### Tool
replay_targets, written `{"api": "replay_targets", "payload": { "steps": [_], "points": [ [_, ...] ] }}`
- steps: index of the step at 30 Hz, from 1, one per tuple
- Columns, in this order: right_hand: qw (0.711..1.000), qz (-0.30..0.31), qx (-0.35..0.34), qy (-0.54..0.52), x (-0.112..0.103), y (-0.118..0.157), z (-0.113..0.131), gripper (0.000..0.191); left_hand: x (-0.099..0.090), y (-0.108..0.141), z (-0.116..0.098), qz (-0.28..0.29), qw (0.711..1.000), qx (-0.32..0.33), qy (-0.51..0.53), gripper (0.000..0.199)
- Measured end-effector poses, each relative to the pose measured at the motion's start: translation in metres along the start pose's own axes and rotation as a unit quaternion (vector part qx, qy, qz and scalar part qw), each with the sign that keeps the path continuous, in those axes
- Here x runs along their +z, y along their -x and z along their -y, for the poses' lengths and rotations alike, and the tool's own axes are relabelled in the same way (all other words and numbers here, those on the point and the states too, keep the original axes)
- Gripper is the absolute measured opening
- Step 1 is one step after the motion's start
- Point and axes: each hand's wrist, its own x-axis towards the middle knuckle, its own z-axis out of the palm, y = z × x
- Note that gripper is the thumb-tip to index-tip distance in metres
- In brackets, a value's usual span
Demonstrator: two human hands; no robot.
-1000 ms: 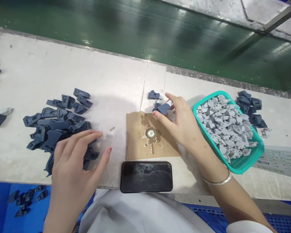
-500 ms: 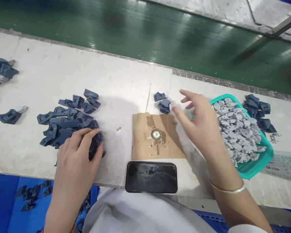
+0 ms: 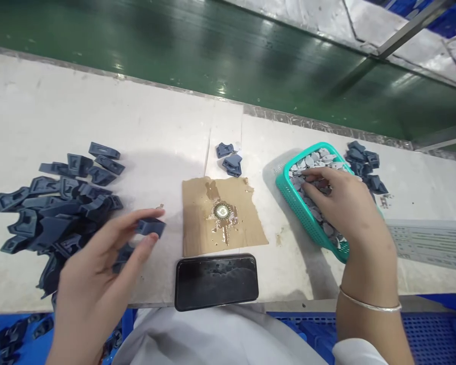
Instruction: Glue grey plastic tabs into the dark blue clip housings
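Note:
Between thumb and fingers, my left hand holds a dark blue plastic part, just right of a heap of similar blue parts. My right hand reaches into a green basket of small light grey pieces. Its thumb and fingertips are pinched together among the pieces; whether one is between them is too small to tell. A cardboard piece with wet stains and a small round cap lies between the hands.
A black phone lies below the cardboard. Two blue parts sit above it. More blue parts and a printed sheet are right of the basket. A green belt runs behind the table.
My left hand has lifted a blue part away from the heap. My right hand has moved right and down into the basket. The camera view has shifted to the right.

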Motion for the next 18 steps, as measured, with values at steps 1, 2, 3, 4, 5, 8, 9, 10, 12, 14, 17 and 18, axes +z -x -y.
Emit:
{"api": "replay_targets", "payload": {
  "steps": [1, 2, 3, 4, 5, 8, 9, 10, 12, 14, 17, 18],
  "points": [
    [1.000, 0.003, 0.000, 0.005, 0.001, -0.002, 0.001, 0.046, 0.003, 0.001, -0.003, 0.033, 0.998, -0.020, 0.056, 0.022],
    [1.000, 0.008, 0.000, 0.012, 0.001, -0.003, 0.003, 0.046, 0.006, 0.001, -0.004, 0.061, 0.992, -0.039, 0.106, 0.020],
    [1.000, 0.013, 0.000, 0.023, 0.001, -0.005, 0.005, 0.045, 0.009, 0.002, -0.005, 0.078, 0.985, -0.056, 0.146, 0.019],
    [0.999, 0.019, 0.000, 0.040, 0.001, -0.006, 0.006, 0.044, 0.013, 0.002, -0.005, 0.097, 0.977, -0.066, 0.180, 0.018],
    [0.998, 0.025, -0.001, 0.064, 0.000, -0.007, 0.007, 0.044, 0.016, 0.001, -0.005, 0.116, 0.969, -0.074, 0.205, 0.018],
    [0.988, 0.025, -0.018, 0.150, -0.001, -0.008, 0.007, 0.046, 0.023, 0.000, 0.003, 0.156, 0.957, -0.087, 0.230, 0.017],
    [0.985, 0.020, -0.030, 0.167, 0.000, -0.008, 0.006, 0.047, 0.024, -0.001, 0.007, 0.166, 0.956, -0.081, 0.229, 0.017],
    [0.984, 0.014, -0.046, 0.170, 0.001, -0.008, 0.004, 0.045, 0.026, -0.002, 0.011, 0.176, 0.955, -0.069, 0.227, 0.018],
    [0.985, 0.002, -0.078, 0.153, 0.003, -0.010, 0.001, 0.037, 0.028, -0.004, 0.019, 0.197, 0.953, -0.042, 0.226, 0.021],
    [0.986, -0.009, -0.097, 0.134, 0.005, -0.013, 0.000, 0.027, 0.030, -0.005, 0.025, 0.211, 0.949, -0.029, 0.233, 0.022],
    [0.986, -0.032, -0.098, 0.128, 0.004, -0.017, 0.000, 0.021, 0.033, -0.005, 0.029, 0.208, 0.949, -0.025, 0.234, 0.021],
    [0.987, -0.035, -0.096, 0.120, 0.003, -0.017, 0.000, 0.020, 0.033, -0.004, 0.029, 0.208, 0.949, -0.024, 0.236, 0.021]
  ]
}}
